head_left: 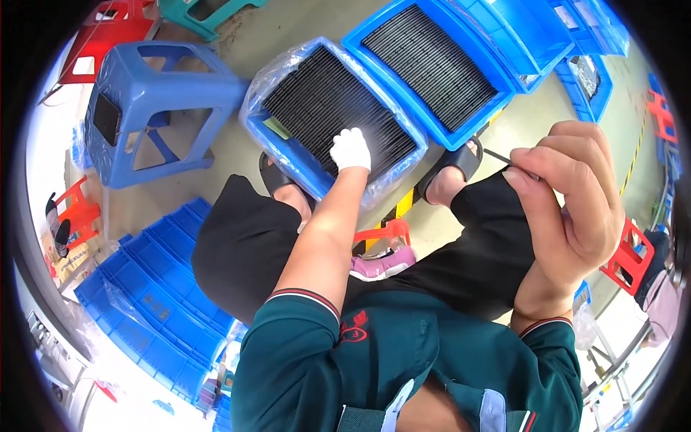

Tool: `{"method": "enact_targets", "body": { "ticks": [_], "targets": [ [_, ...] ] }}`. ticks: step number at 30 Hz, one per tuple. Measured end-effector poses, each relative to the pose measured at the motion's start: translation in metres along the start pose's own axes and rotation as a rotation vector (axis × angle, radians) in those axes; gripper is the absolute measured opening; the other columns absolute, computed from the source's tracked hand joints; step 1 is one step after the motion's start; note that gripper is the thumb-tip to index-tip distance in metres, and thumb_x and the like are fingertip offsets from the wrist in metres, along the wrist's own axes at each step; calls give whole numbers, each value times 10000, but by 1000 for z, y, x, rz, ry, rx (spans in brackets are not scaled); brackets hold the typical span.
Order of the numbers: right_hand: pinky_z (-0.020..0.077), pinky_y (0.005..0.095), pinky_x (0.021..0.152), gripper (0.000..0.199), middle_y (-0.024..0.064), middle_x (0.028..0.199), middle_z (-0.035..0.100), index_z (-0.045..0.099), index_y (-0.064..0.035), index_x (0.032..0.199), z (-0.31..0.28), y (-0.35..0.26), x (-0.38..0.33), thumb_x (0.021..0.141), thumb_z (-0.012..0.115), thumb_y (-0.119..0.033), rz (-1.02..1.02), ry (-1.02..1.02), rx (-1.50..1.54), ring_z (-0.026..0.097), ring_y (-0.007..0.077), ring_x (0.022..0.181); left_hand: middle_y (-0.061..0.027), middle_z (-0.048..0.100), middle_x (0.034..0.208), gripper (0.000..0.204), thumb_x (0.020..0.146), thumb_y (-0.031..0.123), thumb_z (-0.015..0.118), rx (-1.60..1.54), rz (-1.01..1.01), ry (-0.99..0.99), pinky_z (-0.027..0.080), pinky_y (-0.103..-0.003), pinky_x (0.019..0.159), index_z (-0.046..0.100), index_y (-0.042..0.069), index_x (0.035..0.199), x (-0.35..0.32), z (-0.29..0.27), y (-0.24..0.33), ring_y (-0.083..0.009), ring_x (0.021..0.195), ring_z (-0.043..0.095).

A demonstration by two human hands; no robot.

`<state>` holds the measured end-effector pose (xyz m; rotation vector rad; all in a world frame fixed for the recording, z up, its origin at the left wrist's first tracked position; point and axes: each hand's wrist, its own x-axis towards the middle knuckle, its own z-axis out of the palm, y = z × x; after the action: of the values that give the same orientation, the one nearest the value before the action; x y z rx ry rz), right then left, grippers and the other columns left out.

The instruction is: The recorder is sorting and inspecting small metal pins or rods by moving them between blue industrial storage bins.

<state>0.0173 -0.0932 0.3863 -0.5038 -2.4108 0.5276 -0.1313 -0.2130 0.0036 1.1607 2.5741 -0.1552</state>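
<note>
A thin dark strip is being drawn from a tightly packed row, so the step is judged to go best if only one piece is separated at its top edge and lifted straight up along its own plane, without dragging its neighbours or bending it. The plastic liner around the tray should be kept out of the way of the fingers, and the piece already held should be kept steady and level meanwhile.

The left hand (350,149), covered by a white glove, is stretched out to the far side and is laid on the row of thin black strips (338,108) standing on edge in the blue tray (288,147) lined with clear plastic, which sits on the floor just beyond the person's knees. The gloved fingers are curled downward and bunched onto the strip tops; whether one strip is already pinched between them cannot be told, since the fingertips are hidden under the glove's back.

The right hand (572,198) is bare and is raised near the camera on the right side. Its fingers are folded in and its thumb is pressed against the forefinger, pinching a thin dark strip (498,155) whose end juts out to the left of the fingertips.

A second blue tray (464,129) of the same black strips lies just right of the first, touching it. A blue plastic stool (155,108) stands to the far left, and stacked blue bins (155,309) are seen at the near left.
</note>
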Motion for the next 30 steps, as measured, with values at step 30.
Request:
{"method": "enact_targets", "body": {
  "ticks": [30],
  "targets": [
    [449, 311, 615, 188, 93, 740, 595, 641, 26, 804, 24, -7, 5, 639, 725, 56, -50, -118, -16, 566, 238, 727, -57, 589, 941, 187, 870, 194, 516, -12, 24, 141, 466, -409, 719, 615, 160, 1025, -8, -3, -25, -238, 918, 573]
  ]
}}
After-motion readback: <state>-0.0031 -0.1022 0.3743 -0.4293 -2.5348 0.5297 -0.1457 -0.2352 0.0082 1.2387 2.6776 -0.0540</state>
